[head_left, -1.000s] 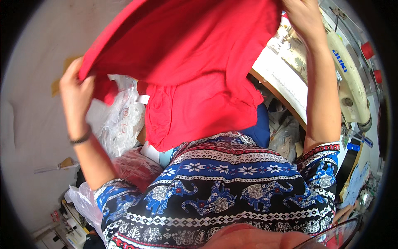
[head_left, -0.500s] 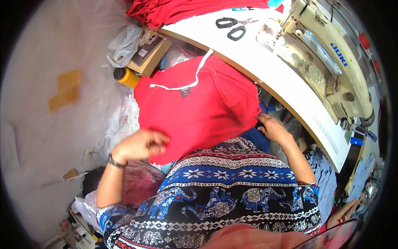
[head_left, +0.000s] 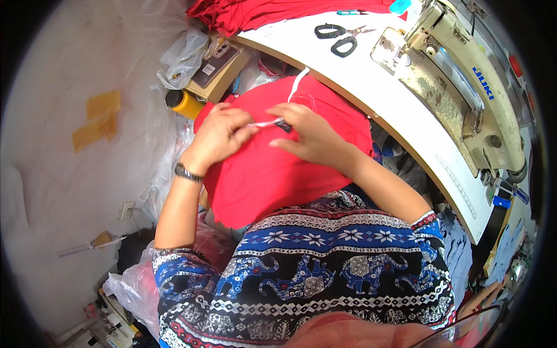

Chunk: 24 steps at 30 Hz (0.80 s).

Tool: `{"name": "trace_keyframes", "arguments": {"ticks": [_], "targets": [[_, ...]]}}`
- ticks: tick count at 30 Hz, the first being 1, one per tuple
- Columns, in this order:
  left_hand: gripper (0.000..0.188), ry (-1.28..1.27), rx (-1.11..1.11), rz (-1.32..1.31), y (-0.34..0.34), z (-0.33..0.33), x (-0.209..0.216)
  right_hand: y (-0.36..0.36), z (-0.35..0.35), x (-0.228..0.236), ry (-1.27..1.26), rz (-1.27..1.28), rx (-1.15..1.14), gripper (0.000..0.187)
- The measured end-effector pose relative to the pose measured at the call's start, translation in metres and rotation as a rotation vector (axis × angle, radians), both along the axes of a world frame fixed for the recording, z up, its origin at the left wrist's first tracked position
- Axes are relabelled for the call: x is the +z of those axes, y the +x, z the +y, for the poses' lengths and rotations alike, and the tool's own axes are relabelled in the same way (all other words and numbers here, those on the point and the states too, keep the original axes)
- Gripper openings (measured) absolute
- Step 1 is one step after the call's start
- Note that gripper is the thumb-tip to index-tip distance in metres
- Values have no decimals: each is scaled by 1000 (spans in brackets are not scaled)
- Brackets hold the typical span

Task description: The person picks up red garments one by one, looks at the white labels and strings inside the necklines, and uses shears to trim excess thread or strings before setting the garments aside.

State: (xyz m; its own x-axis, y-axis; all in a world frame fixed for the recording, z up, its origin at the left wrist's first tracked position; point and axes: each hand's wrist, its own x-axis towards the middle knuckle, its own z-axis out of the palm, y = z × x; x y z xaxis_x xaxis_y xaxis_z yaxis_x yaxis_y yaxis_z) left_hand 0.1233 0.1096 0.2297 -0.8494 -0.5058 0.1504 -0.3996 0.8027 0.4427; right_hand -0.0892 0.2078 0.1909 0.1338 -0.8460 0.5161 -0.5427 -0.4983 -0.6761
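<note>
A red knit garment (head_left: 261, 174) lies spread over my lap, up against the table edge. My left hand (head_left: 217, 136), wearing a dark wristwatch, is over its upper part, fingers bent and pinching a narrow white tape (head_left: 260, 124) at the neckline. My right hand (head_left: 313, 136) is across from it, thumb and fingers apart around a small black label (head_left: 284, 125) on that tape. The right fingers are a little blurred. Beyond the right hand, a loose tape end (head_left: 299, 83) runs up to the table edge.
A sewing machine (head_left: 464, 87) stands on the white table (head_left: 400, 124) at right. Black-handled scissors (head_left: 342, 39) lie near red cloth (head_left: 249, 14). A yellow bottle (head_left: 185, 104) and a cardboard box (head_left: 232, 75) stand left of the table. Blue screwdriver handles (head_left: 510, 199) are at far right.
Both hands have moved up and inward to the neckline. My right hand has left the garment's right edge; my left now pinches the white tape, which is drawn straighter near the label.
</note>
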Motion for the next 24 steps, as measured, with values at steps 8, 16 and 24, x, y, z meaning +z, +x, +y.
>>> {"name": "trace_keyframes", "arguments": {"ticks": [8, 16, 24], "targets": [[18, -208, 102, -249, -9, 46, 18, -34, 43, -21, 416, -10, 3, 21], [14, -306, 80, 10, -47, 62, -16, -23, 62, -37, 143, -160, -169, 19], [15, 19, -55, 234, -51, 88, -11, -19, 66, -43, 574, -726, -95, 10]]}}
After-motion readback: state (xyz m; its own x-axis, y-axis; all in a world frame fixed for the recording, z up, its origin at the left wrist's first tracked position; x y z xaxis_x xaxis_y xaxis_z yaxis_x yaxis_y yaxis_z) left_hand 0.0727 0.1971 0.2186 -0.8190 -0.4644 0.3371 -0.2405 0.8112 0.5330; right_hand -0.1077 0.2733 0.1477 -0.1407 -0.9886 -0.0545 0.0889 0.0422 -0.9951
